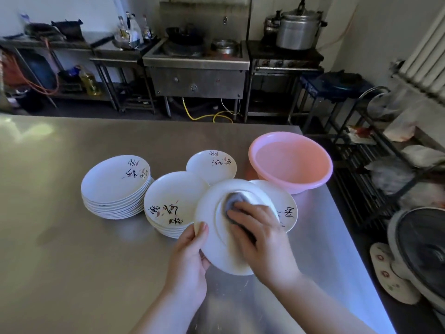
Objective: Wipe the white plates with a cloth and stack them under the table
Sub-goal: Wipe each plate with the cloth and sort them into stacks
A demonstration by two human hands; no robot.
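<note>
Plainly the work is somewhere in the middle, judging from the head view, the only one there is. The left hand (190,256) grips a white plate (216,239) by its near-left rim, thumb curled over the edge, holding it tilted above the steel table (72,261) with its underside turned up. The right hand (260,235) presses a grey cloth (234,201) against the raised foot ring of that underside, fingers bent over the cloth, so wiping is under way on this piece.

On the table, toward its right end, the remaining plates sit in groups: a tall stack (115,186) farthest left, a lower stack (171,203) just beside the held plate, a single small plate (212,165) behind them, and another plate (286,208) partly hidden under the held one. A pink basin (291,162) stands near the far right corner; it appears to hold water.

Which of these are already wiped cannot be told from their look. The space under the table is out of sight, so any stacking done there is not shown. By my reckoning, most of the job remains: finishing this plate, wiping whatever is unwiped, and moving everything below.
</note>
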